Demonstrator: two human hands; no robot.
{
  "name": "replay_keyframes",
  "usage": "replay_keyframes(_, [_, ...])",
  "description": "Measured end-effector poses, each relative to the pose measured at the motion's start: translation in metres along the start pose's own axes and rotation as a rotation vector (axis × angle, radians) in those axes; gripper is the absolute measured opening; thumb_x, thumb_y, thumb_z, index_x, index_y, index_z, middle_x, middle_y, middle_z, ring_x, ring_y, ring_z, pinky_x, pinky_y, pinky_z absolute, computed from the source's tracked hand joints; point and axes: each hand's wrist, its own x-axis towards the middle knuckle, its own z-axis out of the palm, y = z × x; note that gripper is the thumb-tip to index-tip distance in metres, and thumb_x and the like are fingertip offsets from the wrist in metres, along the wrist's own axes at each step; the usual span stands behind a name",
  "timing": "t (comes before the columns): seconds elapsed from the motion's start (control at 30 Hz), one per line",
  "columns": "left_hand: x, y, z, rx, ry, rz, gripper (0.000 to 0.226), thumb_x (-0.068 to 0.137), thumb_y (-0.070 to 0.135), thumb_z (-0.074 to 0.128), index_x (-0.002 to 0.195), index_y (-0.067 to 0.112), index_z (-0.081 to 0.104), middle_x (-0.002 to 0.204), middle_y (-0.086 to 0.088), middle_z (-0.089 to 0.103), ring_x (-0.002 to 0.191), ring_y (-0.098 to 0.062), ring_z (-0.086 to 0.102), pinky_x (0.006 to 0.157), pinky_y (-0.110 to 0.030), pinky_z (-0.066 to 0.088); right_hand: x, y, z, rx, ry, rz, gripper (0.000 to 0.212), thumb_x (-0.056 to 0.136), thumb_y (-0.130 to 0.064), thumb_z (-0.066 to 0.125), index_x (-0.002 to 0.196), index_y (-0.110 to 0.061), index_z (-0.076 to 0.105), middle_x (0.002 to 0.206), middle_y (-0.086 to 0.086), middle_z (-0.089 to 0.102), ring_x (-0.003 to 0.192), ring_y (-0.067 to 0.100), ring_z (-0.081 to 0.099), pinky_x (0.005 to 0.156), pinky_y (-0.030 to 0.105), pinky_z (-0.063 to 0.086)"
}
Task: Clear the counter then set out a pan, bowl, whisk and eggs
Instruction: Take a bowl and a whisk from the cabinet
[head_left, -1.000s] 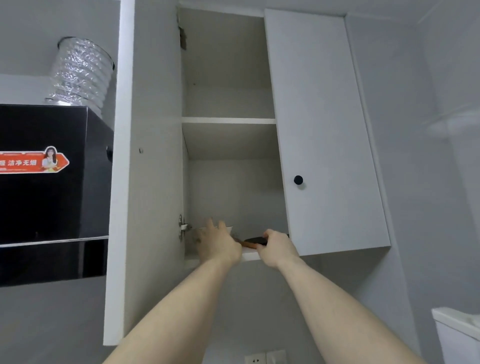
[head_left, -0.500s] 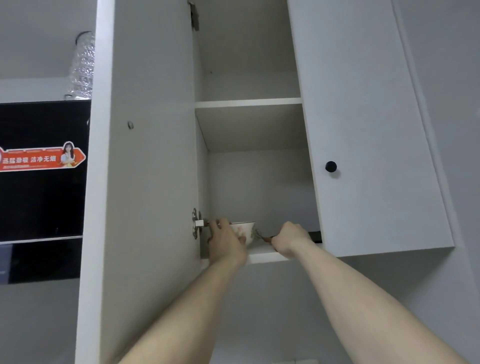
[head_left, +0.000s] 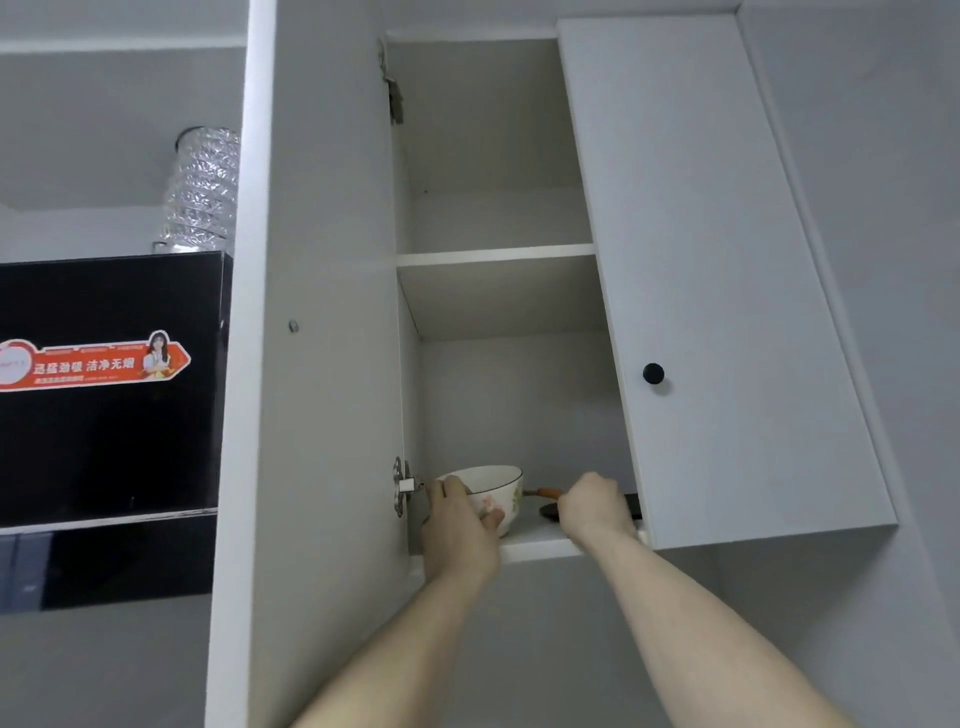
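Reaching up into a white wall cabinet (head_left: 727, 291), both bare arms extend from the bottom of the view to the lowest shelf (head_left: 540, 543).

Left hand (head_left: 457, 525): fingers wrapped on the near side of a white bowl (head_left: 493, 486), thumb over the rim at the left, fingertips showing against the bowl's lower wall. Grasp is closed on the bowl. The bowl stands upright at the left end of the lowest shelf, close to the cabinet's left wall and the lower door hinge (head_left: 402, 486). It has a dark rim line and a floral print on its side.

Right hand (head_left: 595, 506): curled into a fist over something just right of the bowl. An orange handle (head_left: 548, 491) runs out from the knuckles toward the bowl, with a dark rounded piece (head_left: 548, 512) lying on the shelf under it. A flat black edge (head_left: 634, 506) shows to the right of the hand, partly behind the shut right door. The fingers are clenched, but which of these items they hold I cannot tell; whether the black part is the pan is also unclear.

Cabinet state: left door (head_left: 311, 364) swung wide open, right door shut, black round knob (head_left: 653, 373) on it. Upper shelf (head_left: 493, 255) carries nothing visible from this low angle.

Surroundings: black range hood (head_left: 109, 415) to the left with an orange sticker (head_left: 93, 364), and a silver corrugated duct (head_left: 200, 192) rising from its top. Grey wall around.
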Motion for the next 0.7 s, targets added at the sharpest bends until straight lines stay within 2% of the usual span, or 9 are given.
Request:
replay_keyframes(0.13, [-0.014,0.017,-0.021,0.004,0.013,0.042,0.031,0.094,0.034,0.065,0.112,0.014,0.051,0.124,-0.005,0.05,0.112,-0.03,0.058,0.082,-0.036,0.04,-0.015,-0.004,-0.012,0.166,0.134,0.028,0.025,0.093,-0.01,0.051,0.11,-0.003,0.067,0.114,0.022,0.067,0.104,0.041,0.066,0.078,0.038,0.054])
replay_keyframes(0.2, [-0.025,0.026,-0.035,-0.022,0.02,0.051,0.028,0.094,0.033,0.065,0.109,0.014,0.05,0.123,-0.005,0.05,0.108,-0.029,0.059,0.075,-0.034,0.035,-0.026,-0.004,-0.017,0.32,0.215,0.053,0.029,0.097,-0.013,0.047,0.112,-0.009,0.071,0.113,0.019,0.069,0.105,0.04,0.065,0.082,0.039,0.052])
replay_keyframes(0.33, [-0.051,0.043,-0.059,-0.085,0.016,0.103,0.023,0.095,0.029,0.064,0.104,0.016,0.047,0.119,-0.002,0.05,0.1,-0.027,0.056,0.07,-0.03,0.027,-0.054,-0.002,-0.024,0.683,0.277,0.114,0.03,0.098,-0.013,0.042,0.104,-0.018,0.071,0.104,0.008,0.075,0.096,0.032,0.066,0.076,0.033,0.048])
replay_keyframes(0.43, [-0.077,0.051,-0.078,-0.163,-0.013,0.166,0.022,0.098,0.029,0.062,0.101,0.017,0.044,0.115,0.003,0.046,0.085,-0.013,0.048,0.066,-0.027,0.028,-0.084,0.009,-0.028,0.931,0.329,0.172,0.031,0.1,-0.017,0.04,0.094,-0.02,0.071,0.089,0.003,0.075,0.081,0.024,0.065,0.068,0.031,0.048])
replay_keyframes(0.5, [-0.095,0.05,-0.092,-0.197,-0.039,0.226,0.023,0.097,0.026,0.064,0.101,0.017,0.043,0.111,0.007,0.043,0.08,-0.002,0.048,0.063,-0.022,0.029,-0.112,0.019,-0.032,1.019,0.359,0.204,0.034,0.104,-0.022,0.04,0.096,-0.021,0.072,0.085,0.0,0.074,0.076,0.021,0.064,0.071,0.033,0.05])
replay_keyframes(0.57, [-0.117,0.04,-0.107,-0.161,-0.073,0.309,0.026,0.095,0.027,0.066,0.105,0.017,0.044,0.113,0.007,0.043,0.086,-0.011,0.05,0.066,-0.025,0.029,-0.148,0.028,-0.036,1.11,0.346,0.201,0.031,0.106,-0.023,0.041,0.1,-0.022,0.072,0.083,-0.002,0.073,0.069,0.015,0.059,0.07,0.032,0.049])
replay_keyframes(0.63, [-0.142,0.029,-0.121,-0.127,-0.118,0.393,0.03,0.094,0.03,0.067,0.108,0.018,0.044,0.117,0.008,0.044,0.095,-0.02,0.053,0.07,-0.03,0.03,-0.185,0.041,-0.045,1.185,0.34,0.184,0.028,0.107,-0.02,0.043,0.108,-0.021,0.071,0.082,-0.002,0.072,0.059,0.009,0.052,0.062,0.026,0.046])
replay_keyframes(0.7, [-0.174,0.02,-0.142,-0.16,-0.17,0.442,0.031,0.093,0.031,0.068,0.109,0.02,0.044,0.118,0.011,0.044,0.1,-0.017,0.053,0.072,-0.031,0.032,-0.221,0.054,-0.055,1.205,0.342,0.169,0.025,0.106,-0.018,0.046,0.112,-0.02,0.071,0.078,-0.004,0.071,0.052,0.004,0.048,0.056,0.021,0.043])
